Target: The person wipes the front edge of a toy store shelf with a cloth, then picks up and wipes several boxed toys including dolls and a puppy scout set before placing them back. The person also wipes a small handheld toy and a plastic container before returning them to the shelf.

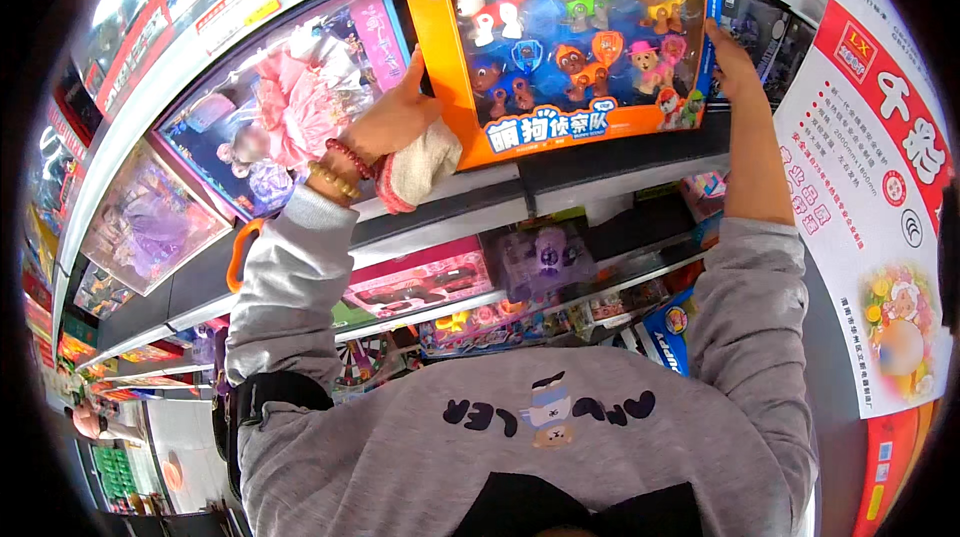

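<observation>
A toy box (pixel 577 45) with an orange and blue frame stands on the shelf, several dog figures showing behind its clear window. My left hand (pixel 397 120) is at its left side, one finger extended along the edge. Bunched under that palm is a white cloth (pixel 424 169) with a red-and-pink border. On the opposite side, my right hand (pixel 735 64) grips the box's blue edge; some of its fingers are hidden. Bead bracelets (pixel 341 169) circle my left wrist. Just left of that hand is a boxed doll (pixel 304 101) in a pink dress.
Another boxed doll (pixel 154 237) in purple stands further left. At right, a large white-and-red printed package (pixel 862 207) bears writing. Lower shelves hold a pink toy box (pixel 420 282) and a purple toy (pixel 547 252). The shelf edge (pixel 630 173) runs below the held box.
</observation>
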`<action>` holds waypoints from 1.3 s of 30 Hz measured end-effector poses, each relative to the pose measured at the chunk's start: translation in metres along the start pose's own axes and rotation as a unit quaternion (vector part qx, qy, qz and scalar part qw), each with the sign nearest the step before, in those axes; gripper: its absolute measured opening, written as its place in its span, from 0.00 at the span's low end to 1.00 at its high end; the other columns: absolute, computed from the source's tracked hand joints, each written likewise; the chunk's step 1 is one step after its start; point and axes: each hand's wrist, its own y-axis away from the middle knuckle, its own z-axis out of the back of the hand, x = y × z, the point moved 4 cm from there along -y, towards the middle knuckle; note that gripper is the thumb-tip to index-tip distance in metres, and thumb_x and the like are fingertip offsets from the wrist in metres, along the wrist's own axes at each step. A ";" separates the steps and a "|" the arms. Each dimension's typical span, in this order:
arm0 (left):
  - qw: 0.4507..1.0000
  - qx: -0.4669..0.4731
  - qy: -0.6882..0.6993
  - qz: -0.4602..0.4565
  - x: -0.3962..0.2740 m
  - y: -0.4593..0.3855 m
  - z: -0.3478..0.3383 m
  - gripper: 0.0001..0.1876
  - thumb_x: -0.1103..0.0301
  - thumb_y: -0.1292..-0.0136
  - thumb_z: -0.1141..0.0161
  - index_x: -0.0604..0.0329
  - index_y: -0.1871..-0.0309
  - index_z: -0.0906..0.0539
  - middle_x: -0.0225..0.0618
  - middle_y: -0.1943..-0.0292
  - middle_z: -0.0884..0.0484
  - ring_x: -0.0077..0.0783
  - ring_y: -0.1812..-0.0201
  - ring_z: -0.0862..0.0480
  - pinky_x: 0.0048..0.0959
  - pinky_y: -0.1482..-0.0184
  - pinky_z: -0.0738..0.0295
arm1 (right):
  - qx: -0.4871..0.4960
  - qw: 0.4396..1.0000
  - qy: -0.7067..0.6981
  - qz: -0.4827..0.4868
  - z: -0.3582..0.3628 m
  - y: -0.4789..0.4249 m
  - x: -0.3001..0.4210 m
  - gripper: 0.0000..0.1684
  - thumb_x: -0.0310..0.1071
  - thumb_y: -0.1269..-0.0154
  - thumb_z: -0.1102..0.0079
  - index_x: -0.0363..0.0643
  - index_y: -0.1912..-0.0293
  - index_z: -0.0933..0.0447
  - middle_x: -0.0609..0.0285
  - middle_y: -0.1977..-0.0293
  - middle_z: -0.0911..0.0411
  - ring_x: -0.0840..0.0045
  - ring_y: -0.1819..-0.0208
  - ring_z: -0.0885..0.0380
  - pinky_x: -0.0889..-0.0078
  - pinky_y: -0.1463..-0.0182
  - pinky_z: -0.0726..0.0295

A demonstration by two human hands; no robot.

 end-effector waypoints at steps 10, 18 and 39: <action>0.940 -0.087 0.330 0.027 0.005 -0.075 -0.046 0.30 0.78 0.43 0.49 0.52 0.38 0.46 0.36 0.59 0.27 0.31 0.60 0.24 0.29 0.59 0.25 | 0.037 0.977 -0.204 0.040 -0.030 -0.054 -0.034 0.31 0.50 0.36 0.48 0.47 0.39 0.39 0.62 0.42 0.34 0.72 0.42 0.36 0.63 0.40 0.40; 0.926 -0.195 0.321 0.029 0.051 -0.095 -0.054 0.20 0.74 0.41 0.48 0.55 0.46 0.38 0.33 0.61 0.26 0.28 0.62 0.23 0.28 0.60 0.25 | 0.026 0.982 -0.186 0.019 -0.070 -0.053 -0.039 0.23 0.48 0.35 0.48 0.48 0.45 0.32 0.65 0.49 0.29 0.76 0.46 0.34 0.66 0.44 0.36; 0.919 -0.265 0.286 0.059 0.101 -0.132 -0.063 0.14 0.72 0.41 0.49 0.62 0.51 0.34 0.34 0.66 0.24 0.29 0.67 0.22 0.28 0.67 0.24 | 0.040 0.987 -0.143 0.060 -0.101 -0.108 -0.079 0.31 0.50 0.38 0.46 0.46 0.40 0.36 0.59 0.45 0.31 0.71 0.46 0.32 0.67 0.45 0.32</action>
